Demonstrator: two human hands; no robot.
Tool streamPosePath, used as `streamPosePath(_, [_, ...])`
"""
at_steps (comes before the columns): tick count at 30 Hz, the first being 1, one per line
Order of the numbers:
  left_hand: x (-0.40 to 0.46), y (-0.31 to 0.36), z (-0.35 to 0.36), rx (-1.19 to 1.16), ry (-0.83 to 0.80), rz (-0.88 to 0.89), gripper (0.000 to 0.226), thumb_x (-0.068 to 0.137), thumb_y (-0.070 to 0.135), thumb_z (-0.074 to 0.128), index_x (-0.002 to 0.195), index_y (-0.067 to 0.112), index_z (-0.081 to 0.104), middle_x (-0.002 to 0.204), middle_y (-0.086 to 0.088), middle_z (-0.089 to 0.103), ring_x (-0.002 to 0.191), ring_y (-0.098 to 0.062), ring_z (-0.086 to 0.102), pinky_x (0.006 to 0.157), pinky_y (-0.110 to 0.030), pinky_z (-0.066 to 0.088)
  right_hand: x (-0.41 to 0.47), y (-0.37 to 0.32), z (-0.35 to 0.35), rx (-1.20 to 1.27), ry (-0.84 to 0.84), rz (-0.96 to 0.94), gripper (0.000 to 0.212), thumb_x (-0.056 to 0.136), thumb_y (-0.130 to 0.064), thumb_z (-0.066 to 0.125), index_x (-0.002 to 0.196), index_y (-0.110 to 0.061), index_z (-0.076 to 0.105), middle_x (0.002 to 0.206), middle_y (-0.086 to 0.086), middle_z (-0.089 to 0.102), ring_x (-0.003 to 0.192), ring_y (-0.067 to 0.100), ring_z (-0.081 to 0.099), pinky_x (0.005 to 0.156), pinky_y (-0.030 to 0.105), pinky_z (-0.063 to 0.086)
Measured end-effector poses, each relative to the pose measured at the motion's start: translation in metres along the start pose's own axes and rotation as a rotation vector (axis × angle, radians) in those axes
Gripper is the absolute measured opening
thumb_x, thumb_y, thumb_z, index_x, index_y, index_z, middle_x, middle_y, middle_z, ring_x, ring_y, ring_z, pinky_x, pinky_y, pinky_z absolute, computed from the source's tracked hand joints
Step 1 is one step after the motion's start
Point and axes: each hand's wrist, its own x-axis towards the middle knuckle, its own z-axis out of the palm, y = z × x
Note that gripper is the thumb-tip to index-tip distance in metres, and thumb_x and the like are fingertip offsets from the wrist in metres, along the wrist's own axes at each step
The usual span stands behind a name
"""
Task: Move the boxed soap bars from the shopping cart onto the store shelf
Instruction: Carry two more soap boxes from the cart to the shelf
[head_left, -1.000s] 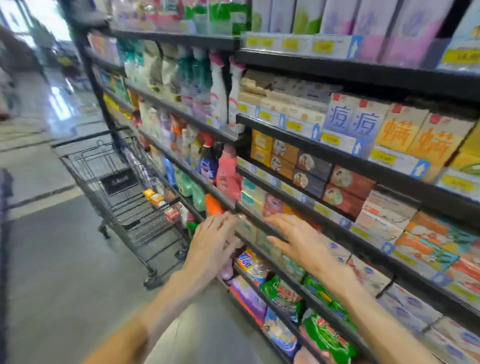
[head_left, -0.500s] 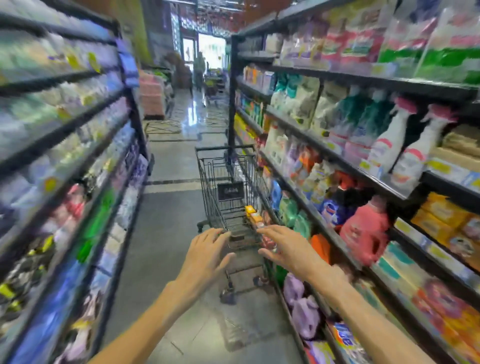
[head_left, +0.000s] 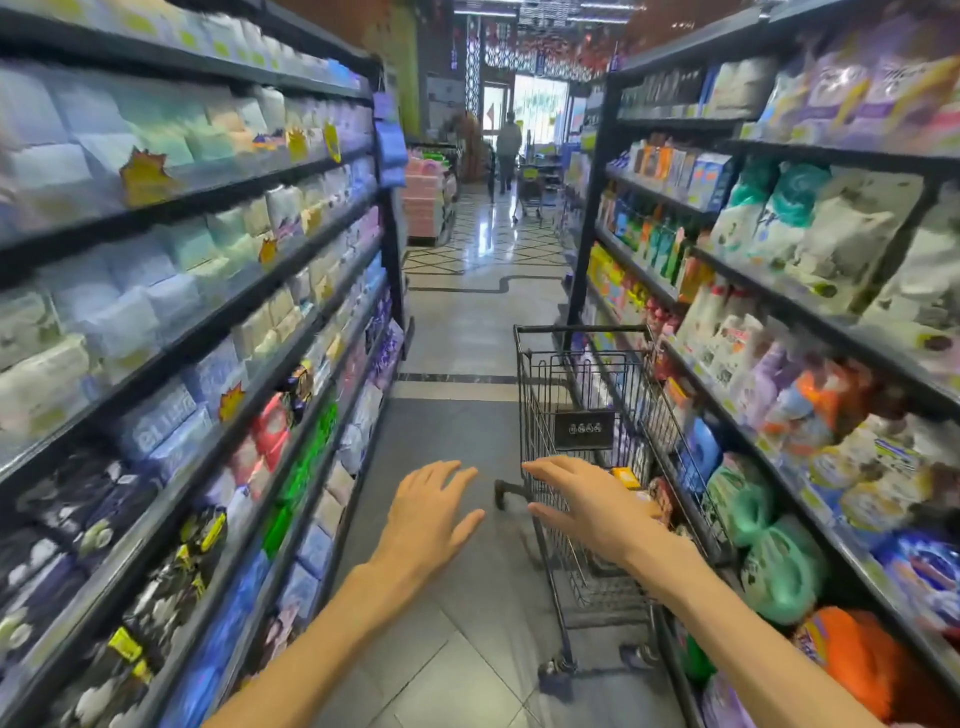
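Shopping cart (head_left: 597, 395) nearer — both hands (head_left: 431, 514) emptier-framed

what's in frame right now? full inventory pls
shopping cart: one, dark wire, aisle right, against right shelving
boxed soap bars: a few, yellow/orange, in cart; count unclear
left shelving: one run, dark, pale soft packs, blurred
right shelving: one run, dark, bottles and refill bags
green bags: at least two, low right shelf
orange bag: one, lowest right
distant person: one, dark clothes, aisle end
left hand: open, empty, over floor
right hand: open, empty, over cart
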Motion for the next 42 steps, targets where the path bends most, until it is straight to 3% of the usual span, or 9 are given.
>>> streamPosePath(9, [0.152,-0.091,0.038,0.038,-0.027,-0.066,0.060,0.092,0.059,0.045,0.135,0.021,0.060,0.131,-0.003,0.063,0.120,-0.026,0.061,0.098,-0.042,0.052,0.168,0.097,0.037,0.019,-0.026,-0.007,0.061,0.094,-0.048,0.060,0.149,-0.027,0.042,0.147,-0.004,0.051,0.131,0.018,0.053,0.108,0.034,0.045])
streamPosePath(18, [0.318,-0.132,0.086,-0.011,-0.033,0.014,0.062,0.093,0.059,0.042,0.135,0.018,0.060,0.132,-0.007,0.064,0.120,-0.029,0.062,0.098,-0.046,0.053,0.284,0.204,0.040,-0.071,-0.015,0.085,0.067,0.094,-0.051,0.058,0.153,-0.026,0.037,0.155,-0.001,0.043,0.141,0.019,0.042,0.116,0.038,0.038])
streamPosePath(23, [0.419,-0.126,0.128,-0.065,-0.090,0.178,0.066,0.093,0.062,0.036,0.138,0.020,0.059,0.136,-0.004,0.063,0.124,-0.026,0.061,0.100,-0.045,0.051,0.313,0.272,0.040,-0.117,-0.001,0.239,0.067,0.096,-0.052,0.055,0.154,-0.025,0.033,0.156,0.000,0.040,0.144,0.019,0.037,0.116,0.038,0.035])
streamPosePath(29, [0.542,-0.106,0.188,-0.123,-0.201,0.479,0.072,0.094,0.067,0.026,0.147,0.024,0.048,0.146,0.000,0.053,0.134,-0.022,0.050,0.109,-0.040,0.044,0.322,0.341,0.034,-0.157,0.044,0.525,0.067,0.096,-0.053,0.055,0.154,-0.025,0.035,0.156,-0.003,0.040,0.143,0.017,0.037,0.115,0.040,0.037])
streamPosePath(32, [0.590,-0.082,0.215,-0.154,-0.245,0.664,0.065,0.097,0.065,0.031,0.147,0.026,0.045,0.147,0.002,0.051,0.133,-0.022,0.049,0.107,-0.040,0.045,0.311,0.366,0.029,-0.170,0.078,0.710,0.067,0.094,-0.053,0.057,0.152,-0.024,0.038,0.155,-0.002,0.042,0.142,0.019,0.040,0.113,0.039,0.038])
streamPosePath(35, [0.621,-0.047,0.245,-0.205,-0.307,0.834,0.060,0.099,0.061,0.038,0.146,0.025,0.047,0.145,0.001,0.052,0.131,-0.023,0.050,0.106,-0.040,0.046,0.286,0.382,0.028,-0.169,0.115,0.895,0.067,0.092,-0.054,0.060,0.150,-0.025,0.042,0.151,-0.001,0.047,0.139,0.022,0.045,0.108,0.042,0.044])
streamPosePath(42, [0.632,0.061,0.311,-0.349,-0.476,1.104,0.065,0.095,0.058,0.038,0.141,0.016,0.055,0.137,-0.005,0.059,0.123,-0.028,0.057,0.100,-0.041,0.050,0.210,0.390,0.030,-0.157,0.128,1.252,0.065,0.097,-0.049,0.056,0.153,-0.026,0.036,0.155,-0.003,0.042,0.140,0.021,0.041,0.109,0.040,0.039])
